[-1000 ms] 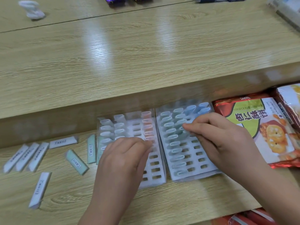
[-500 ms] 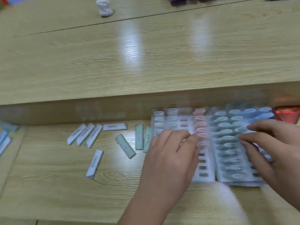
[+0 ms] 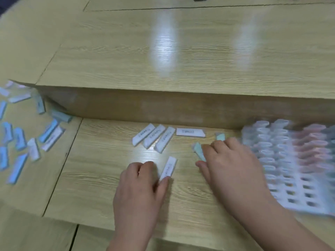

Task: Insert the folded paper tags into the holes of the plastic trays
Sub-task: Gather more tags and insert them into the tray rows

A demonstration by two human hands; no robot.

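Left hand (image 3: 139,185) fingertips touch white tag (image 3: 168,168).

plastic trays (image 3: 293,165): motion-blurred, cut off by the right edge; hole contents unclear
green tag (image 3: 198,150): partly hidden under the right hand (image 3: 233,169)
tag print: too small to read
blue tags (image 3: 18,140): blurred, some cut by the left edge
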